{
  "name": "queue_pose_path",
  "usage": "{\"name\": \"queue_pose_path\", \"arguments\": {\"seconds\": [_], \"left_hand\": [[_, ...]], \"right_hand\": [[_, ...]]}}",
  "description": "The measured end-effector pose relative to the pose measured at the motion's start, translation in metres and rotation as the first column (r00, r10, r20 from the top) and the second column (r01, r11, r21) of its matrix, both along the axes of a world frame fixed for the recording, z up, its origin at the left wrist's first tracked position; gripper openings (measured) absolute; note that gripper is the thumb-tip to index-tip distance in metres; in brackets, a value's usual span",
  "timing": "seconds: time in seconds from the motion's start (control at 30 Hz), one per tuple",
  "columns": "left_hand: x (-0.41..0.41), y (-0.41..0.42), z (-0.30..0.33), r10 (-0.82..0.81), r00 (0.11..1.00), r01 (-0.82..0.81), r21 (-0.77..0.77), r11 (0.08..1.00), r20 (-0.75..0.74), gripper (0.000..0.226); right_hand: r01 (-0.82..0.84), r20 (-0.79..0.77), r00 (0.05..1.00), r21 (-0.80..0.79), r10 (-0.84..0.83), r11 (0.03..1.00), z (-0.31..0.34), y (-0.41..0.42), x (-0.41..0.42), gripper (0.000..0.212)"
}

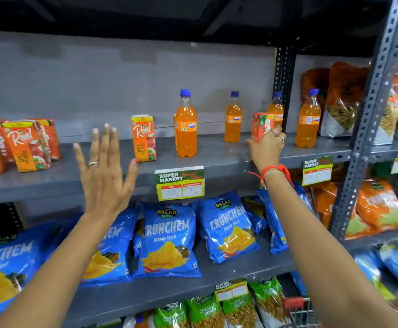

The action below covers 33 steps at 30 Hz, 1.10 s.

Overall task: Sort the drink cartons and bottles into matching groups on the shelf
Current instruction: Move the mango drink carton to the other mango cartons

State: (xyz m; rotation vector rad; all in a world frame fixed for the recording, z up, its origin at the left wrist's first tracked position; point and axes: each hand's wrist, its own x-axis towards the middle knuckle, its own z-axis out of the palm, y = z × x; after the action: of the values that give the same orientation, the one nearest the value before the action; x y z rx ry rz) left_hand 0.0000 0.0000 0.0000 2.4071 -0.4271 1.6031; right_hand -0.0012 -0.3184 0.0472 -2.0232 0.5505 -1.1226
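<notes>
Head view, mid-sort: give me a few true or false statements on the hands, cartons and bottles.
1. The right hand grips a juice carton. True.
2. The left hand holds a Fanta bottle. False: it is open and empty.
3. Four Fanta bottles stand on the shelf. True.
4. All the cartons are already grouped at the left. False: one Real carton stands alone beside a bottle.
5. The Crunchem bags sit on the shelf below. True.

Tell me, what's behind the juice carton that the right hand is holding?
Behind the carton gripped by the right hand stands an orange soda bottle. Only its blue cap, neck and upper body show; its lower part is hidden by carton and hand.
</notes>
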Motion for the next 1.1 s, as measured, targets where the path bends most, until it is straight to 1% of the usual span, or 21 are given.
{"name": "queue_pose_path", "arguments": {"seconds": [0.1,0.23,0.37,0.5,0.6,0.7,0.8,0.9,1.0,1.1], "left_hand": [[0.006,0.008,-0.005,0.033,0.999,-0.033,-0.011,0.999,-0.004,0.064],[0.019,0.01,-0.02,0.105,0.994,-0.105,-0.015,0.994,-0.011,0.062],[0.026,0.009,-0.022,0.148,0.988,-0.148,-0.018,0.989,0.031,0.059],[0.028,0.008,-0.024,0.172,0.983,-0.171,-0.028,0.985,0.058,0.057],[0.028,0.01,-0.024,0.195,0.979,-0.193,-0.036,0.981,0.054,0.057],[0.027,0.012,-0.024,0.193,0.98,-0.191,-0.035,0.981,0.052,0.058],[0.028,0.014,-0.022,0.177,0.983,-0.177,-0.017,0.984,0.048,0.059],[0.029,0.019,-0.022,0.174,0.984,-0.175,0.005,0.985,0.045,0.059],[0.029,0.03,-0.021,0.168,0.985,-0.17,0.039,0.985,0.039,0.06],[0.03,0.043,-0.021,0.165,0.986,-0.167,0.049,0.985,0.04,0.061]], "right_hand": [[0.008,-0.045,0.999,0.045,-0.006,0.999,0.004,-0.009,0.011,0.09],[0.008,-0.073,0.997,0.049,-0.004,0.999,0.006,-0.022,0.031,0.08],[0.053,-0.034,0.998,0.013,-0.052,0.999,0.002,-0.033,0.044,0.07],[0.069,-0.008,0.998,-0.007,-0.069,0.998,-0.001,-0.034,0.049,0.072],[0.045,0.094,0.995,-0.04,-0.041,0.998,-0.004,-0.023,0.041,0.066],[-0.027,0.208,0.977,-0.065,0.04,0.998,-0.008,0.001,0.028,0.062],[-0.138,0.268,0.952,-0.06,0.149,0.989,-0.003,0.038,0.016,0.064],[-0.253,0.278,0.924,-0.069,0.262,0.965,0.002,0.079,0.006,0.063],[-0.306,0.268,0.908,-0.097,0.321,0.947,0.0,0.118,0.003,0.059],[-0.373,0.246,0.889,-0.098,0.386,0.923,-0.005,0.15,0.003,0.06]]}}
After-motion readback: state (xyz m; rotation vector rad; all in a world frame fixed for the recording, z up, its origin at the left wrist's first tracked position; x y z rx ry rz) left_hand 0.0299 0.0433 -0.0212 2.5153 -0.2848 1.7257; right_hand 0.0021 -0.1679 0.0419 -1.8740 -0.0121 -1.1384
